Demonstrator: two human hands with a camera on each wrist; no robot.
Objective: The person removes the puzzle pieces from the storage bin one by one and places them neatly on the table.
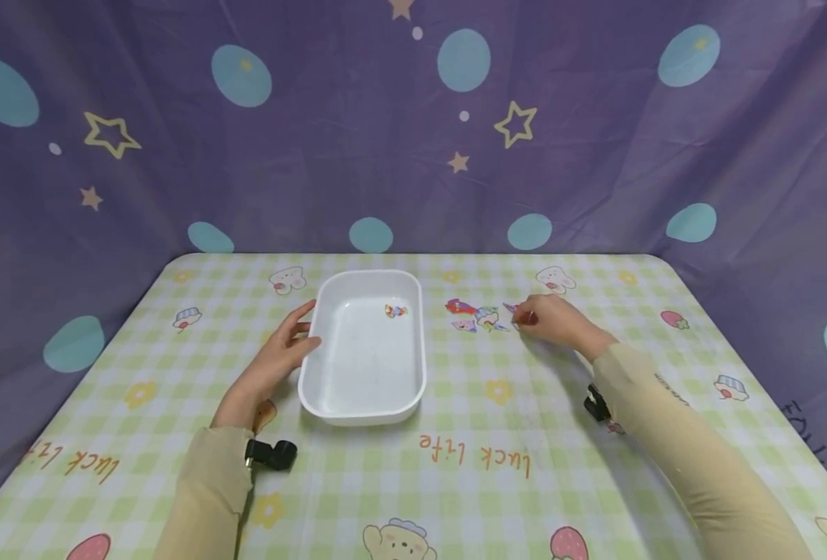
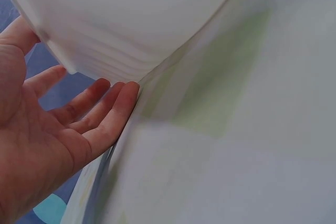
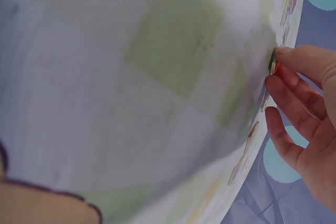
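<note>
A white rectangular tray (image 1: 362, 400) stands left of the middle of the table, with one small colourful piece (image 1: 395, 311) inside near its far right corner. My left hand (image 1: 283, 356) rests against the tray's left side, thumb at the rim and loosely spread fingers along the outer wall. Right of the tray lie several small, flat, brightly printed pieces, among them a red one (image 1: 460, 307) and a pinkish one (image 1: 464, 326). Over the right end of this group, my right hand (image 1: 556, 320) pinches a small reddish piece (image 3: 274, 67) between thumb and fingers, mostly hidden.
A green-and-white checked cloth (image 1: 455, 389) with printed cartoons and lettering covers the table. Behind it hangs a purple curtain (image 1: 357, 140) with stars and blue ovals. More flat pieces (image 3: 244, 156) show beside the right fingers in the right wrist view.
</note>
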